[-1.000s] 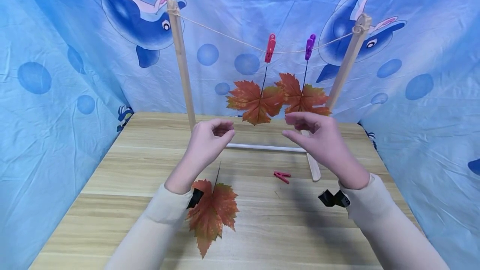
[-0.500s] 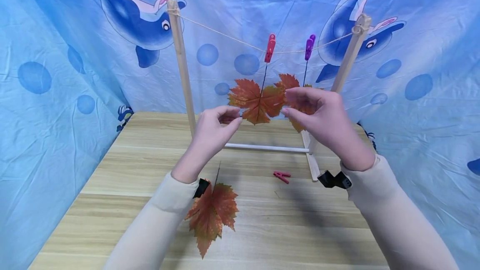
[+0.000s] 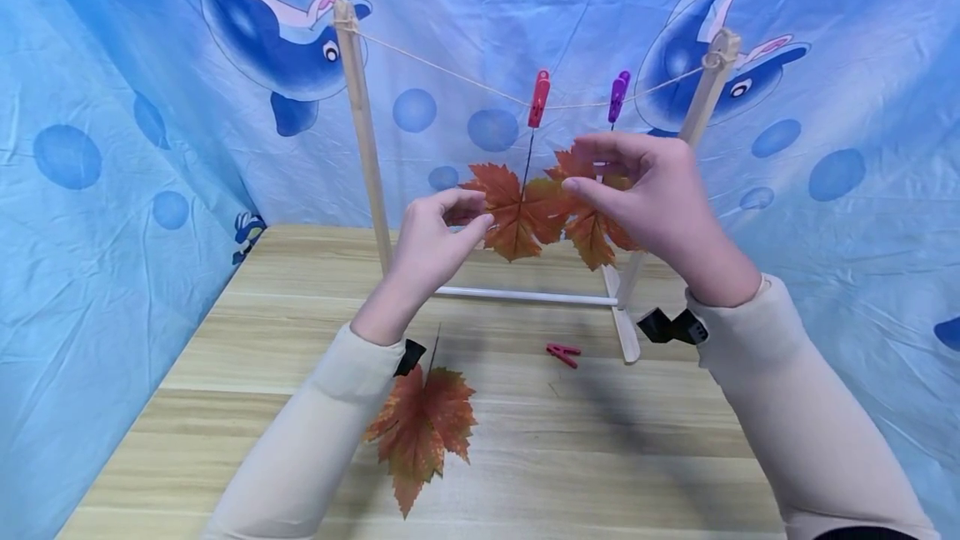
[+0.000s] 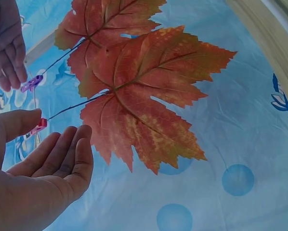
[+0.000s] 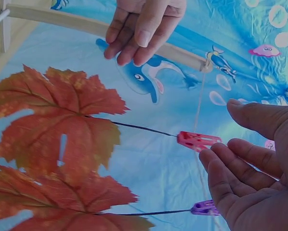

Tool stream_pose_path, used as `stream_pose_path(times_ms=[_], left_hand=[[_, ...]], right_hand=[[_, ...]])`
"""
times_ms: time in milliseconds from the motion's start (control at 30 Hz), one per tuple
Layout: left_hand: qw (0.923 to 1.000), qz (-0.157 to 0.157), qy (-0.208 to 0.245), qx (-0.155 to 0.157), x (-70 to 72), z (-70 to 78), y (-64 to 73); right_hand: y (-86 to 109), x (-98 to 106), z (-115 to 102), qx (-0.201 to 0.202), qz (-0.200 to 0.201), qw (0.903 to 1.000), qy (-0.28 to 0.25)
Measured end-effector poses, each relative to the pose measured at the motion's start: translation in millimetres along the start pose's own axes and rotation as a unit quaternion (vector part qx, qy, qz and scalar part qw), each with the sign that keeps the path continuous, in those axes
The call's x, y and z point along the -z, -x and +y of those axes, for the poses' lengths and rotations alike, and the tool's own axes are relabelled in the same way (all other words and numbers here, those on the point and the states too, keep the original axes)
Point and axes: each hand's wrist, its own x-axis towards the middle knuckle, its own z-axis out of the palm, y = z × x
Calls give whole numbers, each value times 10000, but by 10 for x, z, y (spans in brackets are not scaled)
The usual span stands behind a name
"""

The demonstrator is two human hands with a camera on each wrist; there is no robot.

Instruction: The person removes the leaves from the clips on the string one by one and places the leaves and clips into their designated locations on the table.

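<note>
My left hand [image 3: 442, 242] is raised in front of the hanging leaves, fingers loosely bent and thumb apart, holding nothing. To its right and higher, my right hand [image 3: 660, 202] hovers with the same relaxed fingers, also holding nothing. A red clothespin [image 3: 539, 98] on the string [image 3: 450, 69] clips the stem of an orange maple leaf [image 3: 513, 211]. A second maple leaf [image 3: 596, 240] hangs from a purple clothespin [image 3: 618, 97], partly hidden by my right hand. In the right wrist view, the right fingers overlap the lower end of the red clothespin [image 5: 198, 140].
Two wooden posts, left [image 3: 363, 132] and right [image 3: 703, 102], carry the string, with a white rod [image 3: 525, 296] between their feet. On the table [image 3: 600, 473] lie another maple leaf [image 3: 427, 423], partly behind my left wrist, and a pink clothespin [image 3: 562, 354].
Both hands have risen from lower down toward the hanging leaves, the right one further up. The right hand now covers more of the right leaf, which hangs shifted slightly. Fingers stay relaxed.
</note>
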Motion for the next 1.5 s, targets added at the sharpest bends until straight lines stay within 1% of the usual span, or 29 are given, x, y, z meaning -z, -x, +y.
stream_pose_path(times_ms=[233,333,433,567,800,933,1033,1200,1367,1500], left_hand=[[9997,118,26,-195,5,64,-118],[9995,200,7,-248,3,99,-183],[9994,241,-16,-243,-3,131,-241],[9996,220,-48,-194,-18,170,-307],[9996,194,-46,-188,-58,220,-450],[9996,199,-125,-132,-78,236,-522],[9994,198,-218,-160,-99,240,-558],[9992,217,-229,-231,-125,233,-614],[9992,184,-281,-211,-142,221,-676],[9993,121,-335,-149,-166,206,-723]], right_hand=[[-174,84,-131,95,83,9998,182],[-244,124,-184,14,116,9997,226],[-308,160,-220,-68,101,9995,300],[-390,196,-247,-138,93,9988,452],[-522,246,-290,-14,117,9945,1043],[-613,262,-317,4,12,9920,1265],[-676,267,-329,-17,-61,9902,1395],[-759,264,-341,6,-182,9881,1526],[-849,262,-349,15,-415,9867,1570],[-919,263,-336,41,-694,9820,1753]])
